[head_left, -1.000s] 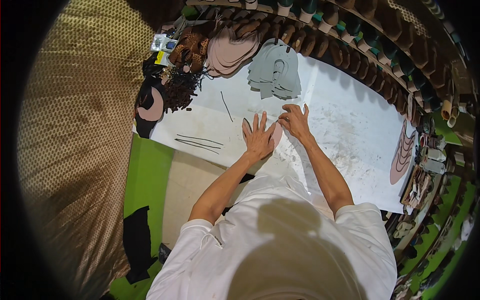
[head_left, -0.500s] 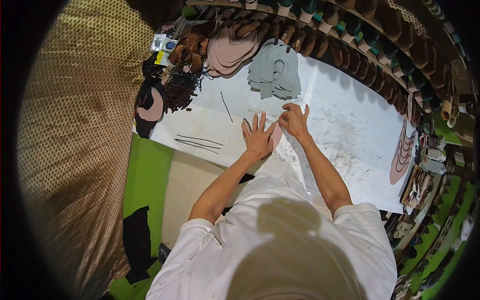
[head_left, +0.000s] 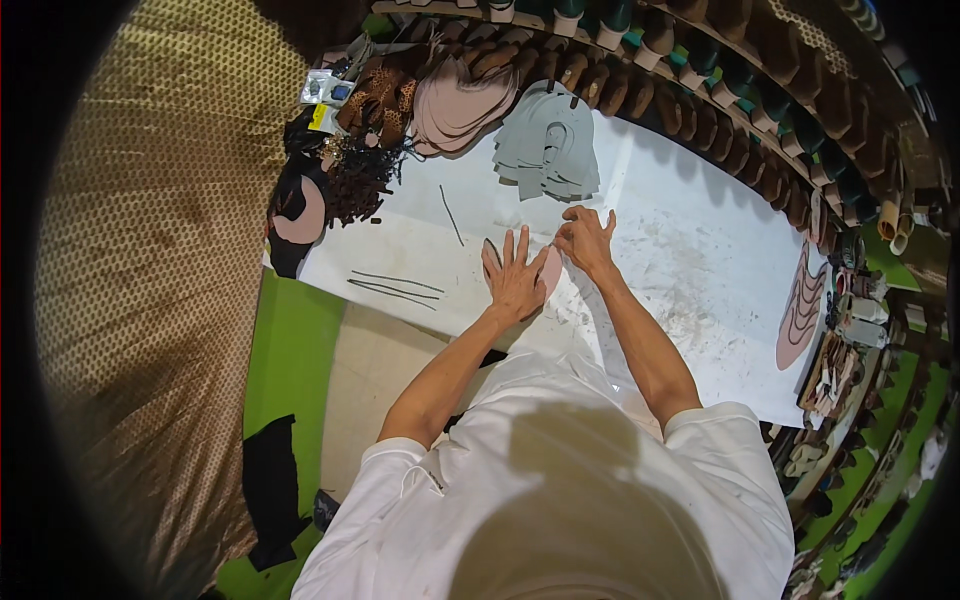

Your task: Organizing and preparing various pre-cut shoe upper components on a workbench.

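My left hand (head_left: 514, 283) lies flat with fingers spread over a pink shoe-shaped piece (head_left: 552, 270), pressing it on the white table near its front edge. Much of that piece is hidden under the palm; a dark edging shows beside my index and little fingers. At the piece's upper right edge, my right hand (head_left: 588, 243) has its thumb and forefinger pinched together, the other fingers bent. Whatever sits in that pinch is too small to make out. Thin black strips (head_left: 395, 285) lie to the left of my hands, with a single black strip (head_left: 452, 215) farther up.
A stack of grey cut pieces (head_left: 545, 150) sits beyond my hands, with pink pieces (head_left: 460, 110) to its left. Dark brown strips (head_left: 360, 185) are heaped at the table's left end. Pink pieces with black lines (head_left: 803, 310) lie at the right. Rows of brown shoe forms (head_left: 690, 115) line the back.
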Available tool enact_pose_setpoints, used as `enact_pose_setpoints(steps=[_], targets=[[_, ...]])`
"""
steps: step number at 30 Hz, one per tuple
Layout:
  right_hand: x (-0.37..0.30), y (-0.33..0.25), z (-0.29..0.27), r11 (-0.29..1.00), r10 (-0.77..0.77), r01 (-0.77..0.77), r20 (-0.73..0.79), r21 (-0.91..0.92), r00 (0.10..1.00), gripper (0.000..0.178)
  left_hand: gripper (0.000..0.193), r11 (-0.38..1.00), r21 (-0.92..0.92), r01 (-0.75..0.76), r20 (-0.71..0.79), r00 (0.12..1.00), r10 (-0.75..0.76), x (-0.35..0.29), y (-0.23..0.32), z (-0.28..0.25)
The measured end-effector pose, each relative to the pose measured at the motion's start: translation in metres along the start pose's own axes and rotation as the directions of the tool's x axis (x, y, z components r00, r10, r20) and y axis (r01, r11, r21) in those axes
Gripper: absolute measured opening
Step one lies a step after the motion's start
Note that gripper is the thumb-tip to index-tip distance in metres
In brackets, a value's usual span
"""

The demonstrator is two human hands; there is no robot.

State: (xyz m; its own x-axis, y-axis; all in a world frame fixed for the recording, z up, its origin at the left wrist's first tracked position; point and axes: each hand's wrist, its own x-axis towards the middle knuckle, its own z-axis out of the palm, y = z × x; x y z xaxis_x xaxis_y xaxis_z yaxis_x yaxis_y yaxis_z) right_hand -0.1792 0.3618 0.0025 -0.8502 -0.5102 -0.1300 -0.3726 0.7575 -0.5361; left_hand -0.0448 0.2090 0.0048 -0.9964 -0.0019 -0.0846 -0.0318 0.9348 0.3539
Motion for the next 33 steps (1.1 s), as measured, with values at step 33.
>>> enact_pose_setpoints(steps=[33], targets=[[-0.066, -0.013, 0.022, 0.944, -0.323, 0.302, -0.183, -0.134, 0.928, 0.039, 0.048, 0.947, -0.126, 0.294, -0.114, 0.944, -0.309, -0.07, -0.042, -0.019]])
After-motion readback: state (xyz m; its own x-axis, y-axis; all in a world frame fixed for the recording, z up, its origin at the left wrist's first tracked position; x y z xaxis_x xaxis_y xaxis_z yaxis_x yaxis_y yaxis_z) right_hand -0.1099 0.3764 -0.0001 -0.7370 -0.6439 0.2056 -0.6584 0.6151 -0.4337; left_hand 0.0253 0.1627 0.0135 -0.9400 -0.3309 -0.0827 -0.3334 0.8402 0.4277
